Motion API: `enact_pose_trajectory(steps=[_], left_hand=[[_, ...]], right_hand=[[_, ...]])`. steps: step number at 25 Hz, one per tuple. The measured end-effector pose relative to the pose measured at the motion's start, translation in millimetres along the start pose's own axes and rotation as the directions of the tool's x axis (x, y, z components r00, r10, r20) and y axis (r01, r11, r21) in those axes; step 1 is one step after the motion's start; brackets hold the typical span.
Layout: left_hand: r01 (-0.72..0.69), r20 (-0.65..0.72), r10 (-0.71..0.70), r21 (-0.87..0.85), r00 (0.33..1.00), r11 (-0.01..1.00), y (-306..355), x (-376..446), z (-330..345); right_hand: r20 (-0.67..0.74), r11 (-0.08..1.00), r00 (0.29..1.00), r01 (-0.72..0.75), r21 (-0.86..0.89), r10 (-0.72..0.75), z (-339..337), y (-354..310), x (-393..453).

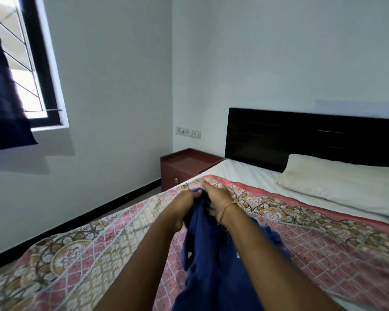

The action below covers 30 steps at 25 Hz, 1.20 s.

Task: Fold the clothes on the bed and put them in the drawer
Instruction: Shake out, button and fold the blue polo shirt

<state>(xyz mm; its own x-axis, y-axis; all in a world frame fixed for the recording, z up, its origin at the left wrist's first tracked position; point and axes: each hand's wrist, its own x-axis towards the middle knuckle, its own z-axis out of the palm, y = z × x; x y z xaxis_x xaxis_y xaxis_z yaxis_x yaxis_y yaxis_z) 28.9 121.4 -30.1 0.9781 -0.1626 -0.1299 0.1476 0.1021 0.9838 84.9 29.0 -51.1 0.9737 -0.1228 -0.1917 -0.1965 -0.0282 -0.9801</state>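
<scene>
Both hands held one blue garment [213,250] up off the bed [99,239]. Left hand [184,202] had its fingers curled over the bunched top edge of the cloth, gripping it. Right hand [218,196], just beside it and wearing a thin bracelet [226,211], seemed to pinch the same edge from beneath, though its upper fingers lay fairly straight and the cloth hid the thumb, so that grip was less certain. From the hands the garment hung down toward the camera between the forearms in loose, crumpled folds, its lower part resting on the patterned bedspread.

By my reading, folding had hardly begun: the garment was gathered in the hands, not yet spread or squared. The next move would call for drawing the hands apart along the top edge to open the cloth, then laying it flat on the bedspread for the first fold.

Beyond the hands, a red nightstand [184,169] stood at the bed's far left corner, its drawer [175,178] apparently closed. Further right, a white pillow [337,178] lay against the dark headboard [301,135].
</scene>
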Motion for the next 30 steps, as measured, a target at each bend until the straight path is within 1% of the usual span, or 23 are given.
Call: enact_pose_trajectory(steps=[1,3,5,6,7,9,10,12,13,14,15,16,17,18,19,21,22,23,24,25,26,28,30], left_hand=[[0.001,0.052,-0.003,0.05,0.999,0.999,12.4,-7.8,4.1],[-0.028,0.197,0.008,0.099,0.98,0.995,33.5,-20.8,6.0],[-0.066,0.302,0.069,-0.019,0.951,0.998,56.5,-33.7,4.3],[-0.102,0.296,0.134,-0.121,0.946,0.987,67.7,-41.5,4.5],[-0.14,0.255,0.2,-0.236,0.946,0.962,79.6,-50.8,5.3],[-0.251,0.083,0.31,-0.412,0.947,0.876,98.4,-61.6,4.3],[-0.327,-0.022,0.367,-0.506,0.93,0.798,106.9,-65.5,2.5],[-0.422,-0.224,0.369,-0.634,0.902,0.648,119.5,-68.4,-7.3],[-0.476,-0.331,0.343,-0.581,0.879,0.66,123.9,-69.4,-16.8],[-0.505,-0.426,0.335,-0.394,0.841,0.768,126.3,-73.3,-28.8],[-0.459,-0.441,0.369,-0.114,0.818,0.881,126.4,-79.3,-38.8],[-0.396,-0.363,0.412,0.122,0.836,0.91,121.6,-83.2,-44.5],[-0.359,-0.223,0.413,0.247,0.883,0.9,117.6,-89.8,-45.4],[-0.324,-0.086,0.362,0.292,0.928,0.9,112.1,-96.2,-45.9],[-0.31,0.021,0.318,0.284,0.948,0.907,107.2,-102.7,-43.3],[-0.361,0.107,0.346,0.195,0.932,0.912,99.1,-103.0,-38.8],[-0.41,0.111,0.395,0.211,0.912,0.888,95.0,-100.9,-33.3],[-0.461,0.057,0.467,0.301,0.883,0.835,89.8,-93.3,-27.9],[-0.474,-0.05,0.531,0.386,0.846,0.791,86.3,-89.4,-18.1],[-0.482,-0.188,0.586,0.402,0.788,0.778,85.7,-88.0,-8.3],[-0.509,-0.3,0.611,0.355,0.732,0.784,88.3,-88.4,-0.9],[-0.608,-0.455,0.644,0.246,0.616,0.755,99.5,-93.7,1.7],[-0.633,-0.522,0.678,0.3,0.518,0.714,122.8,-106.7,-3.6]], right_hand=[[-0.017,1.0,1.0,0.014,0.02,-0.013,-6.0,-19.7,-11.1],[-0.011,0.997,0.998,0.067,-0.026,-0.067,-19.4,-54.0,-25.8],[0.062,0.987,0.987,0.149,-0.056,-0.145,-26.8,-92.3,-38.9],[0.107,0.98,0.975,0.198,-0.025,-0.194,-26.9,-110.4,-46.6],[0.146,0.969,0.959,0.245,0.013,-0.244,-24.6,-128.0,-57.6],[0.168,0.932,0.918,0.363,0.013,-0.36,-14.9,-157.8,-85.0],[0.151,0.904,0.895,0.427,-0.013,-0.42,-9.3,-169.9,-97.8],[0.076,0.855,0.853,0.519,-0.017,-0.516,-2.9,-190.8,-114.9],[0.025,0.84,0.84,0.541,0.028,-0.542,-4.4,-202.3,-121.4],[-0.025,0.825,0.829,0.558,0.084,-0.558,-9.0,-214.9,-128.6],[-0.076,0.805,0.819,0.574,0.152,-0.569,-16.1,-229.0,-135.4],[-0.119,0.779,0.811,0.583,0.23,-0.572,-26.5,-244.1,-142.8],[-0.146,0.744,0.806,0.588,0.319,-0.574,-37.3,-261.1,-151.3],[-0.157,0.703,0.803,0.583,0.407,-0.575,-48.2,-278.2,-159.7],[-0.154,0.669,0.802,0.573,0.474,-0.578,-59.2,-292.4,-167.9],[-0.123,0.637,0.796,0.556,0.534,-0.592,-72.5,-314.2,-185.4],[-0.11,0.633,0.786,0.564,0.53,-0.608,-75.7,-320.0,-193.0],[-0.104,0.628,0.77,0.582,0.516,-0.629,-76.5,-324.1,-199.1],[-0.103,0.621,0.752,0.606,0.497,-0.651,-77.6,-326.2,-204.9],[-0.118,0.612,0.734,0.633,0.473,-0.668,-80.8,-327.2,-209.4],[-0.153,0.6,0.716,0.665,0.444,-0.681,-87.3,-327.5,-211.5],[-0.258,0.576,0.657,0.749,0.326,-0.708,-107.1,-322.6,-210.7],[-0.346,0.542,0.548,0.831,0.123,-0.762,-133.8,-312.0,-204.0]])
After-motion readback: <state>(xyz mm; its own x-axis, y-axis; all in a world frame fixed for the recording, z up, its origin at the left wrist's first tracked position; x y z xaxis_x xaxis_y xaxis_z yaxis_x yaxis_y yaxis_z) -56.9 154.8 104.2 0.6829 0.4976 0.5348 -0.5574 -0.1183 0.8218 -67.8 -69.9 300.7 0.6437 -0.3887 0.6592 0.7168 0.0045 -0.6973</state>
